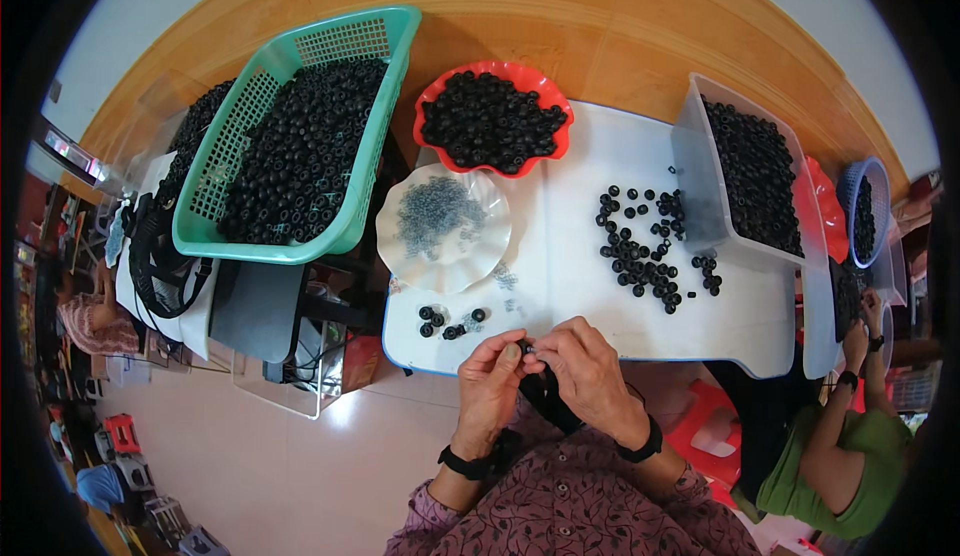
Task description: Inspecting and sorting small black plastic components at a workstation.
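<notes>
Just past the table's front edge, my two hands meet around a small black ring-shaped part (526,347). My left hand (486,381) pinches it between thumb and fingers. My right hand (590,381) has its fingertips closed against the same part; whether they also hold a small clear ring cannot be made out. Nearest to them on the white table (560,226) lies a small group of black parts (440,324) with clear rings beside them. Behind that group, a white scalloped plate (450,276) bears a heap of small clear rings (435,214). Loose black parts (640,261) are scattered to the right.
A red scalloped bowl (562,121) of black parts stands at the back. To the left is a large green basket (290,253), also full of them. A translucent bin (705,181) holds more at the right. A co-worker in green (840,471) sits at far right.
</notes>
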Action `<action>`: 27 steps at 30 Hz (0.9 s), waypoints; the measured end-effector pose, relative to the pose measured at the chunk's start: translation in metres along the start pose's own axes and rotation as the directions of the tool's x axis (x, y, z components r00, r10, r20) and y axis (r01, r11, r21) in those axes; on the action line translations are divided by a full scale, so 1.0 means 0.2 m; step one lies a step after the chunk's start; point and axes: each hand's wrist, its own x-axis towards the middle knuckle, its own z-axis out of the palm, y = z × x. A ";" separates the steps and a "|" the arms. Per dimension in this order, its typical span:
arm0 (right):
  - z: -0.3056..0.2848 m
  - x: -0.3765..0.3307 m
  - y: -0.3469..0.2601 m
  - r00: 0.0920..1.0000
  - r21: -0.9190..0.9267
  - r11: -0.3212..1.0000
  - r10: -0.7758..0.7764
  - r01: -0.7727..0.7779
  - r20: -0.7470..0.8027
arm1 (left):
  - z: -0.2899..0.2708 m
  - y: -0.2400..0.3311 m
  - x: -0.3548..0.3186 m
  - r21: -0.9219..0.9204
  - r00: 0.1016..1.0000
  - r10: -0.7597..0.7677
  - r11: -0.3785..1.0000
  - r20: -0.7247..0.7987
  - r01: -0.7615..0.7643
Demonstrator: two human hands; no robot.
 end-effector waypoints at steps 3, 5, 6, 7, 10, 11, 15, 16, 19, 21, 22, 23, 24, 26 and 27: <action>-0.02 -0.02 0.00 1.000 -0.037 0.999 -0.026 0.026 0.014 | 0.02 -0.01 -0.03 0.039 1.000 -0.004 0.999 0.002 0.004; -0.04 -0.04 -0.01 0.999 -0.086 0.996 -0.028 0.032 0.040 | 0.03 -0.02 -0.05 0.060 1.000 0.005 0.998 -0.001 -0.005; -0.05 -0.05 -0.01 0.999 -0.086 0.996 -0.031 0.034 0.038 | 0.03 -0.03 -0.06 0.085 1.000 0.004 0.996 0.010 -0.005; -0.06 -0.06 -0.02 0.998 -0.106 0.994 -0.035 0.041 0.054 | 0.03 -0.03 -0.07 0.110 1.000 0.000 0.994 0.023 -0.002; -0.10 -0.10 -0.02 0.996 -0.137 0.989 -0.040 0.050 0.075 | 0.06 -0.04 -0.10 0.232 0.999 0.017 0.972 0.050 -0.028; -0.12 -0.11 -0.03 0.996 -0.144 0.988 -0.041 0.053 0.084 | 0.06 -0.04 -0.11 0.229 0.998 0.014 0.973 0.062 -0.028; -0.17 -0.16 -0.06 0.995 -0.157 0.987 -0.021 0.037 0.099 | 0.08 -0.03 -0.15 0.381 0.993 0.005 0.923 0.117 -0.049; -0.18 -0.18 -0.06 0.994 -0.146 0.989 -0.008 0.024 0.108 | 0.09 -0.04 -0.16 0.407 0.992 -0.001 0.912 0.128 -0.052; -0.22 -0.22 -0.07 0.993 -0.130 0.992 0.010 0.006 0.120 | 0.09 -0.05 -0.19 0.412 0.982 -0.030 0.910 0.189 -0.051; -0.24 -0.25 -0.08 0.992 -0.128 0.992 0.017 -0.001 0.123 | 0.09 -0.04 -0.20 0.374 0.972 -0.081 0.928 0.222 -0.008; -0.25 -0.27 -0.07 0.987 -0.035 0.997 0.075 -0.071 0.145 | 0.09 -0.04 -0.21 0.341 0.960 -0.131 0.939 0.247 0.040; -0.26 -0.29 -0.06 0.976 0.057 0.988 0.130 -0.141 0.173 | 0.09 -0.03 -0.21 0.340 0.957 -0.133 0.940 0.257 0.039; -0.25 -0.30 -0.06 0.978 0.051 0.989 0.130 -0.140 0.165 | 0.09 -0.02 -0.22 0.354 0.949 -0.181 0.932 0.260 0.081; -0.24 -0.33 -0.06 0.949 0.254 0.922 0.245 -0.292 0.200 | 0.10 -0.01 -0.23 0.365 0.932 -0.235 0.923 0.275 0.125; -0.25 -0.33 -0.07 0.928 0.320 0.878 0.292 -0.355 0.230 | 0.10 0.00 -0.24 0.333 0.922 -0.255 0.931 0.292 0.152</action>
